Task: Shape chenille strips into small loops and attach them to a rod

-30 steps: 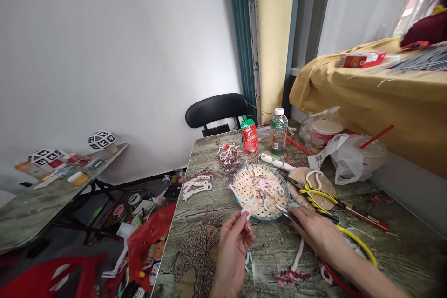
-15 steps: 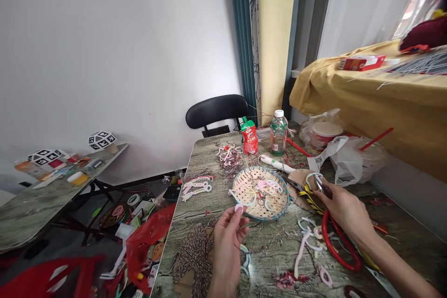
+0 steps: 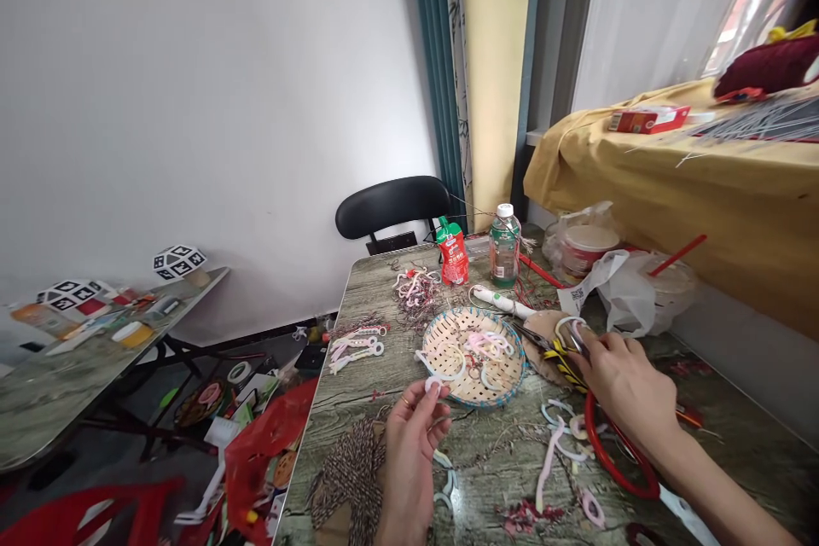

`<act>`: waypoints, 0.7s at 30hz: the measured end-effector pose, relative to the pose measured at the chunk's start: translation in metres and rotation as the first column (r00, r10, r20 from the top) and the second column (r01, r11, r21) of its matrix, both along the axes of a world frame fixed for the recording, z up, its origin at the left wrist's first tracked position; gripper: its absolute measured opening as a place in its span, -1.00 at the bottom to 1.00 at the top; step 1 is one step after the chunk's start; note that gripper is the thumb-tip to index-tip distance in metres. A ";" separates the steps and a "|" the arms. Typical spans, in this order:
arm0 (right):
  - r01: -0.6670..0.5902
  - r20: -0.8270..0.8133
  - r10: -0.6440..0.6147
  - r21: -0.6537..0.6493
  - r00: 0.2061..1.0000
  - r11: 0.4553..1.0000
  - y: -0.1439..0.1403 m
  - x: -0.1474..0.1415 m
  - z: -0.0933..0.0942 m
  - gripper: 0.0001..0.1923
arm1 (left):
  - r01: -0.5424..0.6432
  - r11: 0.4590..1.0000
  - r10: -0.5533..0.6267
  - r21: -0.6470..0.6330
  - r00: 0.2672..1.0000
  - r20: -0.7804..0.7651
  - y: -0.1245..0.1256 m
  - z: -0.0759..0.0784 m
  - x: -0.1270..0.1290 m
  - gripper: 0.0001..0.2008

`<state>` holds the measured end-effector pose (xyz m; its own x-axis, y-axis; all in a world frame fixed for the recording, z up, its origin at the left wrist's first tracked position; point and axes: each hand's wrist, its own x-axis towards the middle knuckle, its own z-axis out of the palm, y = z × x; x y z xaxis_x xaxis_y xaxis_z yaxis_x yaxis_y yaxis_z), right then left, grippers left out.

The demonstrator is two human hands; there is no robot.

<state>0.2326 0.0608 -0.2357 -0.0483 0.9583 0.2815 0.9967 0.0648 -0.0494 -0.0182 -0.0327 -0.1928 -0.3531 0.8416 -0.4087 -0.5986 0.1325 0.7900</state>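
Left hand (image 3: pixel 415 426) is pinching a pale ring (image 3: pixel 433 385) near-left of the woven basket (image 3: pixel 448 339); right hand (image 3: pixel 630 380), grip unclear, is overlapping a round board (image 3: pixel 543 324)

The right hand (image 3: pixel 630 380) has shifted from beside the woven basket (image 3: pixel 455 331) to the round board (image 3: pixel 541 365).

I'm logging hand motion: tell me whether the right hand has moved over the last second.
Yes. Judged against the round woven basket, the right hand has moved rightward and somewhat forward, away from the basket's near right side.
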 end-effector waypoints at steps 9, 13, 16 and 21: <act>-0.404 -0.032 0.403 -0.107 0.915 0.909 0.037 -0.070 0.012 -0.79 | 0.009 1.000 -0.008 0.024 0.999 -0.048 0.001 0.006 -0.003 -0.77; -0.466 -0.126 0.450 -0.161 0.884 0.870 0.052 -0.076 0.021 -0.80 | -0.019 0.998 0.025 0.059 0.994 -0.109 0.004 0.010 -0.016 -0.77; -0.511 -0.247 0.462 -0.200 0.852 0.836 0.064 -0.067 0.043 -0.80 | -0.030 0.994 0.046 0.104 0.987 -0.153 0.011 0.014 -0.026 -0.79; -0.671 -0.469 0.537 -0.180 0.701 0.720 0.078 -0.061 0.092 -0.72 | 0.026 0.978 0.020 0.209 0.976 -0.218 0.033 0.034 -0.029 -0.82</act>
<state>0.1713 0.1385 -0.1434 -0.6088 0.7878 0.0939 0.6437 0.5596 -0.5220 -0.0475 0.0000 -0.1588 -0.4112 0.9012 -0.1366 -0.4090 -0.0485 0.9112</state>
